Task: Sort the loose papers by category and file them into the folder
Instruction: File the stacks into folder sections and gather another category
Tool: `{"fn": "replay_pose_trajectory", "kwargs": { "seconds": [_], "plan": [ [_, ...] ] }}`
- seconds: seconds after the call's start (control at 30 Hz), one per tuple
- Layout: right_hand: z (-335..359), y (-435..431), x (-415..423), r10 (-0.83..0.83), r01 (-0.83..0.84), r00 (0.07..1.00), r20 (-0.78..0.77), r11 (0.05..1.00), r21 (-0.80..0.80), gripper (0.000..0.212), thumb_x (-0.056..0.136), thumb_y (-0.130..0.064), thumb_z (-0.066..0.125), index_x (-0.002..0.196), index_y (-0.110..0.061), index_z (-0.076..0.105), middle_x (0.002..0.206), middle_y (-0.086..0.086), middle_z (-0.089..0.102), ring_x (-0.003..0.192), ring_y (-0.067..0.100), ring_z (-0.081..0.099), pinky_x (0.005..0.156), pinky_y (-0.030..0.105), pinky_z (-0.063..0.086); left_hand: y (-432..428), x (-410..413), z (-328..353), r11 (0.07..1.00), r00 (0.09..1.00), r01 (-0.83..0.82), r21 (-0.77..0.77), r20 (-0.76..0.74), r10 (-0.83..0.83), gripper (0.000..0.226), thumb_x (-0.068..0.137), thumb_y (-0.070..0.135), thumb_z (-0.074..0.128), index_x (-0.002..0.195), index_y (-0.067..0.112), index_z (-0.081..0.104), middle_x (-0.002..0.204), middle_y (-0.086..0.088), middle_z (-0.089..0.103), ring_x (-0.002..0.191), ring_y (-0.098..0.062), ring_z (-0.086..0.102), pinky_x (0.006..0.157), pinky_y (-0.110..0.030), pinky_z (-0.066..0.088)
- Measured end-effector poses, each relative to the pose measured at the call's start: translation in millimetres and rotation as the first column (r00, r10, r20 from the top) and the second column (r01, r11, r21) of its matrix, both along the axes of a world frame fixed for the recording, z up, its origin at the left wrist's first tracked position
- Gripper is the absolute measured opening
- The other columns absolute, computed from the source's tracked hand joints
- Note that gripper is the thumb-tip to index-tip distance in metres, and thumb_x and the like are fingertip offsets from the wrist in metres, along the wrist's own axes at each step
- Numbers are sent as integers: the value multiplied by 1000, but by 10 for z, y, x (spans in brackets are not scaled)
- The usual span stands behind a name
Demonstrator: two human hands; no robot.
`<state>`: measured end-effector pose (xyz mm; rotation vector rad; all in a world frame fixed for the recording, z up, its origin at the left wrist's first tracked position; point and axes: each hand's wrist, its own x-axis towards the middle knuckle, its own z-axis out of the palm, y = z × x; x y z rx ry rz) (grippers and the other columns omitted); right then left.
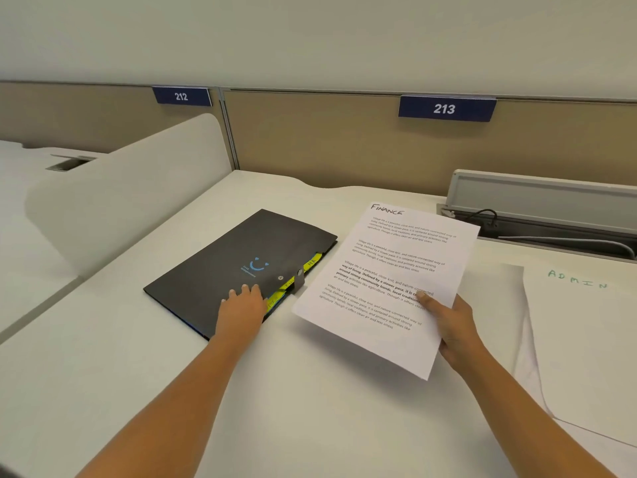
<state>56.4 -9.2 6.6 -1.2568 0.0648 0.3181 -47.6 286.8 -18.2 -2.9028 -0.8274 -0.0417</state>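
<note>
Lying closed at centre-left of the frame, the dark folder (238, 267) rests flat on the white desk (310, 408), turned at an angle, with a blue smile logo on its cover and a snap strap at its right edge. Yellow index tabs (312, 260) protrude from that right edge. The left hand (241, 308) rests palm down on the near right corner of the cover, fingers extended and flat against it, curled round nothing. Just right of the folder, the FINANCE sheet (386, 288) is held tilted above the desk, its handwritten heading at the far end and printed paragraphs below. The right hand (451, 326) pinches it at the lower right edge, thumb on the printed face and the remaining fingers curled beneath the paper. At the right of the frame, the ADMIN sheet (586, 339) lies flat on the desk, headed in green handwriting, with the edge of another white sheet showing beneath it on its left side. Behind these papers, at upper right, an open cable tray (544, 194) is set into the desk, and a black cable (486, 213) sits inside it. A beige partition panel (344, 139) runs across the back of the desk and carries blue number plates reading 213 (446, 108) and 212 (181, 96). A white side divider (138, 188) stands at the left of the frame, beside the folder.
</note>
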Motion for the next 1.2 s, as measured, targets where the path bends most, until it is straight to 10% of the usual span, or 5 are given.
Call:
{"fn": "replay_pose_trajectory", "kwargs": {
  "seconds": [0.13, 0.3, 0.87, 1.2],
  "plan": [
    [-10, 49, 20, 11, -11, 1000, -4, 1000, -1, 29, 84, -4, 64, 112, -12, 60, 107, 4, 69, 95, 25, 67, 78, 40, 57, 115, -13, 152, 997, 998, 64, 32, -33, -62, 13, 91, 3, 48, 100, 13, 50, 89, -5, 58, 88, -21, 62, 68, -25, 39],
    [-80, 79, 10, 11, -11, 1000, -14, 1000, -7, 32, 84, -4, 63, 115, -11, 59, 109, 4, 68, 96, 25, 66, 75, 37, 58, 314, 6, 250, 987, 982, 111, -119, 168, -90, 37, 101, 23, 28, 95, 7, 61, 90, -12, 67, 73, -25, 55, 67, -29, 38],
    [-91, 104, 15, -5, 4, 999, -37, 1000, -30, 36, 84, -4, 63, 119, -8, 58, 112, 8, 67, 98, 28, 66, 80, 42, 56, 216, -5, 169, 995, 994, 81, -56, 84, -76, 40, 102, 27, 23, 101, 15, 61, 82, -4, 60, 67, -18, 47, 63, -24, 36],
    [24, 172, 17, -14, 16, 997, -79, 999, 32, 40, 85, -2, 62, 124, -7, 55, 114, 10, 66, 98, 27, 65, 72, 38, 58, 204, -56, 214, 968, 956, 144, -203, 282, -84, 50, 99, 13, 36, 143, 29, 21, 84, -9, 58, 54, -15, 49, 49, -22, 39]
  ]
}}
